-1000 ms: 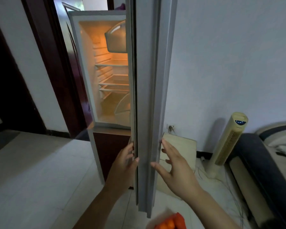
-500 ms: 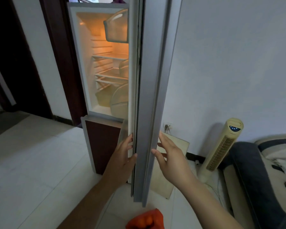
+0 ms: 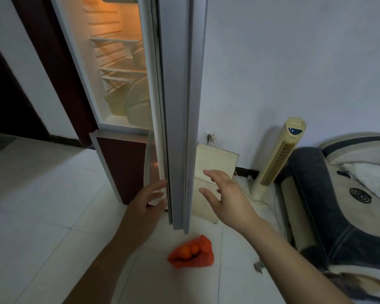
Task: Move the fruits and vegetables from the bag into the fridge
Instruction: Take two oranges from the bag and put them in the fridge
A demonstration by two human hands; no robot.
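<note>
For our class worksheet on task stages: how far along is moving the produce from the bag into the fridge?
Done: the fridge door stands open, shelves lit. In hand: the left grip is at the door's edge, the right grip open beside it, neither holding produce. Left: apparently everything; the orange fruits lie in the red bag on the floor.

Bag (image 3: 203, 257): orange-red plastic, crumpled, mouth open, on pale floor tile just below door's bottom edge.
Fruits (image 3: 190, 249): round, orange, clustered inside bag; count unclear.
Fridge (image 3: 83, 69): upright, upper compartment open, interior lit amber, shelves visible.
Door (image 3: 178, 106): grey, swung out, seen edge-on.
</note>
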